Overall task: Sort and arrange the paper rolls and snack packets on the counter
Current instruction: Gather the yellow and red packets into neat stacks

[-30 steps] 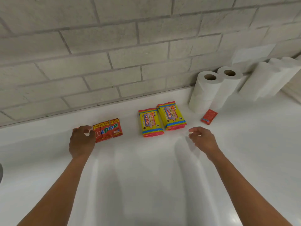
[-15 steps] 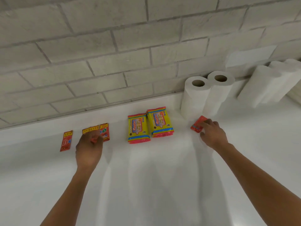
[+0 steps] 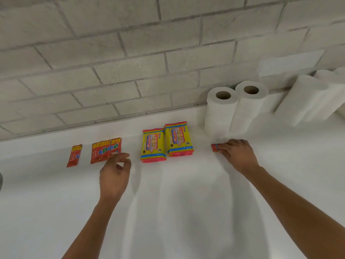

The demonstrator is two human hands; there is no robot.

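Small red packet (image 3: 215, 147) under right hand (image 3: 236, 153)

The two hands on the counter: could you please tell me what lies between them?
In the head view, two yellow packets lie side by side between the left hand and the right hand.

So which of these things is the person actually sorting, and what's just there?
Being sorted: two upright white paper rolls; leaning white rolls; two yellow snack packets; wide red packet; narrow red packet; small red packet under the right hand.
Just there: grey brick wall; white counter.
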